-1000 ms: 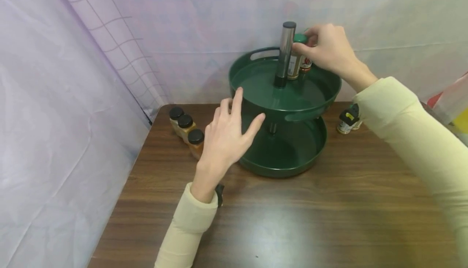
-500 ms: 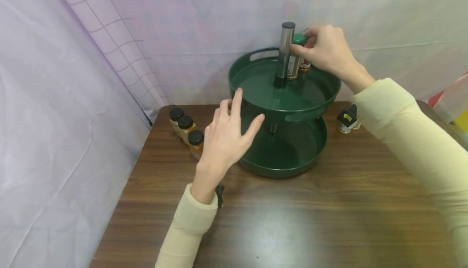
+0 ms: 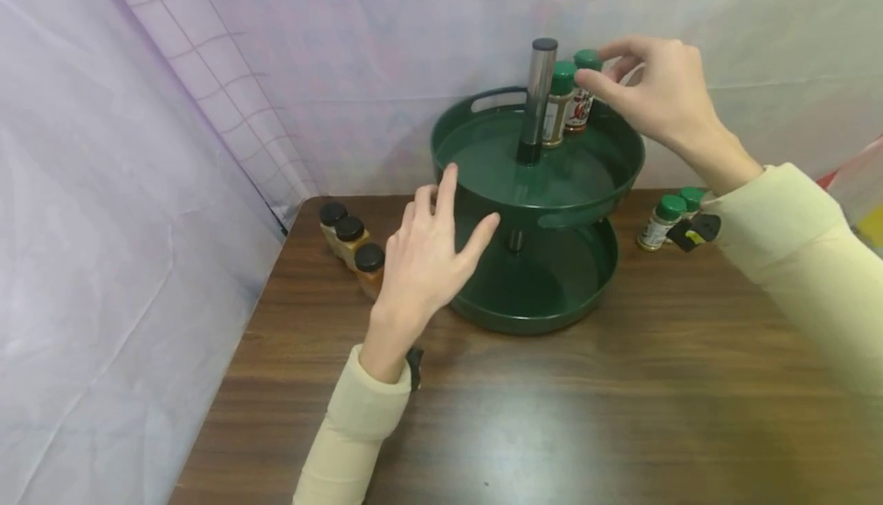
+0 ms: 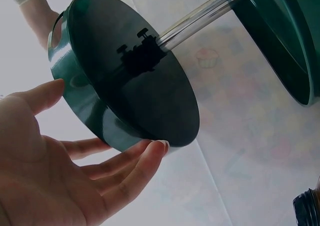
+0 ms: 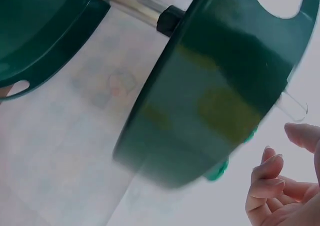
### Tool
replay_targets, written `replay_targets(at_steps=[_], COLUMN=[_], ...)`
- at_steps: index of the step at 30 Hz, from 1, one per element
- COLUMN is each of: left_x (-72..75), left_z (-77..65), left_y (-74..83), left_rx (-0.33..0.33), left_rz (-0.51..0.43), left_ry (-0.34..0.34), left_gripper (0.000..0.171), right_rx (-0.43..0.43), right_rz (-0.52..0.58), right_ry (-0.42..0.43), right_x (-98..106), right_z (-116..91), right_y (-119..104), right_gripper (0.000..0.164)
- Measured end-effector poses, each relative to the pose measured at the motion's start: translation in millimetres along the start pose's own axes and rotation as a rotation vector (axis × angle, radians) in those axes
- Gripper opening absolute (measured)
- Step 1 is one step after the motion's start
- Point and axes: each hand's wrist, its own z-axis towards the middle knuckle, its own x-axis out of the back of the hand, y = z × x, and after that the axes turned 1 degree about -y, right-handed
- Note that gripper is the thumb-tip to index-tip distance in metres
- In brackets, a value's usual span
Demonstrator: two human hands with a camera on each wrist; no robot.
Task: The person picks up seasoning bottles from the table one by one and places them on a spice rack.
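Observation:
A two-tier green turntable rack stands on the table, its upper tray [image 3: 476,168] over a lower tray [image 3: 531,313]. My left hand [image 3: 428,260] rests its spread fingers on the upper tray's outer wall, as the left wrist view shows with the fingertips [image 4: 159,148] at the rim. Two green-capped spice jars stand upright in the upper tray behind the metal post [image 3: 540,83]: one with brown contents [image 3: 554,118], one with a red-and-white label [image 3: 579,109]. My right hand [image 3: 662,91], fingers loosely bent, is beside their caps and holds nothing.
On the left of the table [image 3: 552,413] stand several black-capped spice jars [image 3: 349,238], partly behind my left hand. Two more green-capped jars [image 3: 661,221] are at the right, near my right wrist. A pale curtain [image 3: 386,45] hangs behind.
My right hand has let go of a green-capped jar and moved right, away from the post. Both jars in the upper tray now show more fully. My left hand stays put.

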Motion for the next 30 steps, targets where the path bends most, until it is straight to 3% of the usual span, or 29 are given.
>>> replay_targets(at_steps=[7,18,24,30], left_x=[0.2,1.1,1.0,1.5], left_z=[1.1,1.2,0.4,0.4], left_y=[0.6,-0.7,-0.3,0.2], left_rx=[0.004,-0.001,0.009,0.012], left_rz=[0.002,0.001,0.004,0.004], left_ry=[-0.005,-0.005,-0.011,-0.01], left_gripper=[0.082,0.082,0.083,0.083], right_rx=[-0.067,-0.253,-0.313,-0.378], right_rz=[0.026,-0.024,-0.072,-0.097], right_ry=[0.069,0.051,-0.012,-0.08], right_x=[25,50,52,40], right_z=[-19,-47,-69,-98], right_y=[31,91,127,161], right_gripper=[0.05,0.056,0.059,0.065])
